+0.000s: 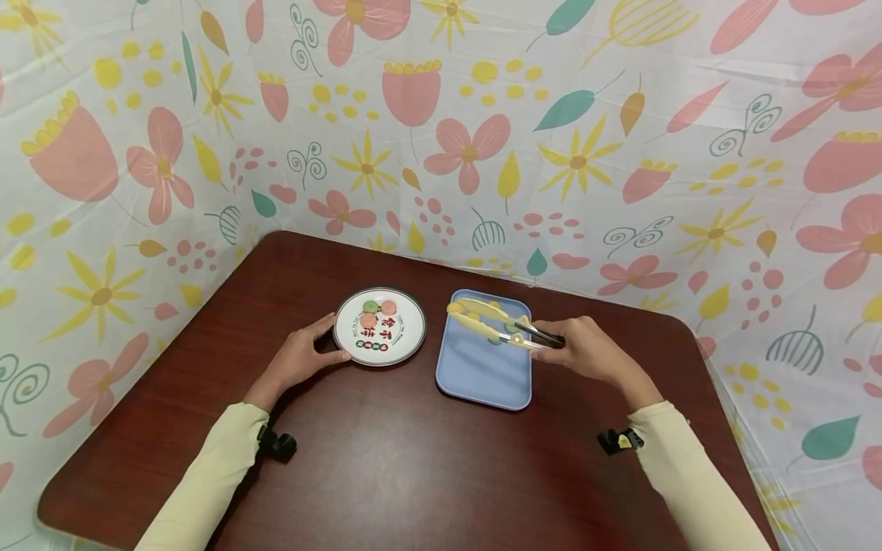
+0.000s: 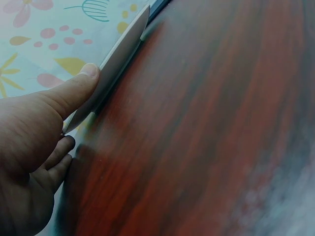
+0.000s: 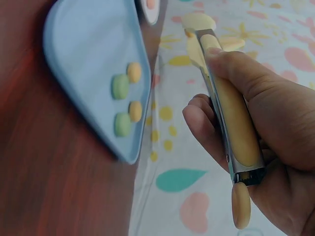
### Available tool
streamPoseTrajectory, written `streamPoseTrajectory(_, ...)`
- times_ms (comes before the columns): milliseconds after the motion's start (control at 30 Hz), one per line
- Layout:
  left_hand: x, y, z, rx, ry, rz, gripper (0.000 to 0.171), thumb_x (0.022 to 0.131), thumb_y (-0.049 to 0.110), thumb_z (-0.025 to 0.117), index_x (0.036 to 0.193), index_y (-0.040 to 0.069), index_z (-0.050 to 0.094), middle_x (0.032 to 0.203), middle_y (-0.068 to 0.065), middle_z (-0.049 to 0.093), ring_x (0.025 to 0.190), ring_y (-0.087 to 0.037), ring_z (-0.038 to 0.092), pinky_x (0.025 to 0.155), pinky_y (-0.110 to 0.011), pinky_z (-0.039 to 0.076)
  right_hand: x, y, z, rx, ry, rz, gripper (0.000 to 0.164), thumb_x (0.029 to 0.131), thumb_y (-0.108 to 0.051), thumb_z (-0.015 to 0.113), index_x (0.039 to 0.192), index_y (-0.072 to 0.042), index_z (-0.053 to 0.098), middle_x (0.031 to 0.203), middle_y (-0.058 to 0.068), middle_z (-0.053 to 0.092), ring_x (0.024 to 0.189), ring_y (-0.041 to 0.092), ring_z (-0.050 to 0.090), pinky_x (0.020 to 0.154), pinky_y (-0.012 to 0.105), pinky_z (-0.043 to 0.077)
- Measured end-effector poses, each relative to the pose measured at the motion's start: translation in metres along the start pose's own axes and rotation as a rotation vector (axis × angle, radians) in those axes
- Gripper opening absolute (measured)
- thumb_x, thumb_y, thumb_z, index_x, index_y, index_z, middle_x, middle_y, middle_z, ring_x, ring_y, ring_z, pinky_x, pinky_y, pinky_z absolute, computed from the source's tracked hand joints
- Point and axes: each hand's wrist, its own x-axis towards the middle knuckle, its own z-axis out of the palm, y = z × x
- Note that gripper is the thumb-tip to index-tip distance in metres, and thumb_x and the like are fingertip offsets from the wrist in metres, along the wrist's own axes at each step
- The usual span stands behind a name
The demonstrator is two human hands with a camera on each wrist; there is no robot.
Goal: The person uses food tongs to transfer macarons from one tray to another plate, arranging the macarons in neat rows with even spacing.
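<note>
My left hand [image 1: 303,353] rests at the near-left rim of a white plate [image 1: 408,337], thumb and fingers spread along its edge. In the left wrist view the thumb touches the rim. One green and two pink macaron-like pieces [image 1: 389,307] lie on the plate. My right hand [image 1: 586,348] grips metal tongs [image 1: 510,337] with pale yellow ends, over a blue tray [image 1: 482,383]. An orange-yellow round piece [image 1: 455,308] shows at the tong tips; how firmly it is held cannot be told. Green and yellow pieces [image 3: 120,86] sit on the tray, partly hidden by the tongs in the head view.
The dark red-brown table [image 1: 386,467] carries the plate and, to its right, the tray. A white cloth [image 1: 468,214] with flower patterns hangs behind the table and along its sides. Black straps [image 1: 277,444] with cameras are on both wrists.
</note>
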Motion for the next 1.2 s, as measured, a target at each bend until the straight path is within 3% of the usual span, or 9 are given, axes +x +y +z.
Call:
streamPoseTrajectory(200, 0.000, 0.000, 0.001, -0.007, 0.001, 0.002, 0.098, 0.083, 0.052, 0.082, 0.159, 0.010, 0.037, 0.164, -0.012, 0.035, 0.152, -0.033, 0.031, 0.118, -0.055, 0.032, 0.022, -0.012, 0.003, -0.007, -0.024, -0.032, 0.054, 0.090, -0.031, 0.082, 0.135, -0.005, 0.068, 0.098, 0.001, 0.075, 0.066, 0.010, 0.054, 0.055, 0.025, 0.043)
streamPoseTrajectory(433, 0.000, -0.002, 0.003, -0.012, -0.002, -0.005, 0.098, 0.083, 0.052, 0.082, 0.159, 0.011, 0.037, 0.164, -0.012, 0.035, 0.152, -0.033, 0.030, 0.118, -0.055, 0.032, 0.043, -0.024, 0.012, -0.011, -0.078, -0.058, 0.060, 0.091, -0.032, 0.080, 0.139, -0.002, 0.062, 0.064, 0.000, 0.061, 0.049, 0.008, 0.027, 0.049, 0.025, 0.033)
streamPoseTrajectory(500, 0.000, -0.002, 0.003, -0.011, -0.004, -0.008, 0.098, 0.083, 0.052, 0.082, 0.159, 0.011, 0.036, 0.164, -0.011, 0.035, 0.152, -0.032, 0.030, 0.118, -0.055, 0.032, 0.049, -0.026, 0.015, -0.010, -0.095, -0.057, 0.061, 0.091, -0.034, 0.079, 0.140, -0.003, 0.062, 0.066, 0.000, 0.062, 0.048, 0.007, 0.024, 0.049, 0.025, 0.033)
streamPoseTrajectory(633, 0.000, -0.002, 0.003, -0.009, -0.001, -0.007, 0.098, 0.083, 0.051, 0.082, 0.159, 0.010, 0.036, 0.164, -0.012, 0.035, 0.152, -0.033, 0.030, 0.118, -0.055, 0.032, 0.061, -0.027, 0.023, 0.000, -0.102, -0.082, 0.058, 0.091, -0.033, 0.079, 0.140, -0.005, 0.063, 0.093, 0.009, 0.075, 0.047, 0.006, 0.031, 0.050, 0.025, 0.036)
streamPoseTrajectory(767, 0.000, -0.001, 0.001, -0.011, 0.005, -0.009, 0.097, 0.083, 0.050, 0.082, 0.159, 0.010, 0.036, 0.164, -0.012, 0.034, 0.152, -0.033, 0.030, 0.118, -0.055, 0.033, 0.073, -0.028, 0.032, 0.008, -0.099, -0.117, 0.055, 0.091, -0.031, 0.080, 0.137, -0.004, 0.065, 0.121, 0.016, 0.073, 0.048, 0.005, 0.038, 0.052, 0.024, 0.039)
streamPoseTrajectory(833, 0.000, -0.001, 0.001, -0.010, 0.003, -0.011, 0.098, 0.084, 0.051, 0.082, 0.159, 0.010, 0.036, 0.165, -0.012, 0.034, 0.152, -0.033, 0.029, 0.118, -0.055, 0.033, 0.078, -0.029, 0.037, 0.000, -0.105, -0.130, 0.055, 0.091, -0.031, 0.080, 0.136, -0.003, 0.066, 0.114, 0.014, 0.075, 0.048, 0.005, 0.039, 0.053, 0.024, 0.039)
streamPoseTrajectory(900, 0.000, -0.001, 0.000, -0.008, -0.001, -0.009, 0.098, 0.084, 0.051, 0.082, 0.160, 0.010, 0.035, 0.165, -0.012, 0.034, 0.152, -0.033, 0.029, 0.118, -0.056, 0.032, 0.083, -0.030, 0.042, -0.005, -0.118, -0.137, 0.055, 0.091, -0.031, 0.079, 0.136, -0.003, 0.066, 0.092, 0.007, 0.075, 0.049, 0.006, 0.039, 0.054, 0.024, 0.039)
streamPoseTrajectory(1000, 0.001, -0.001, 0.000, -0.009, -0.001, -0.008, 0.097, 0.084, 0.050, 0.082, 0.159, 0.010, 0.036, 0.164, -0.012, 0.034, 0.152, -0.033, 0.030, 0.118, -0.055, 0.032, 0.089, -0.032, 0.048, -0.028, -0.125, -0.152, 0.054, 0.091, -0.032, 0.079, 0.135, -0.004, 0.067, 0.069, -0.004, 0.061, 0.052, 0.007, 0.038, 0.055, 0.025, 0.037)
streamPoseTrajectory(1200, 0.001, -0.001, 0.000, -0.013, 0.003, 0.003, 0.097, 0.083, 0.051, 0.082, 0.159, 0.010, 0.037, 0.164, -0.012, 0.035, 0.152, -0.033, 0.030, 0.119, -0.055, 0.032, 0.097, -0.035, 0.058, -0.062, -0.107, -0.191, 0.049, 0.089, -0.028, 0.082, 0.131, -0.004, 0.070, 0.083, -0.002, 0.073, 0.062, 0.007, 0.045, 0.059, 0.026, 0.039)
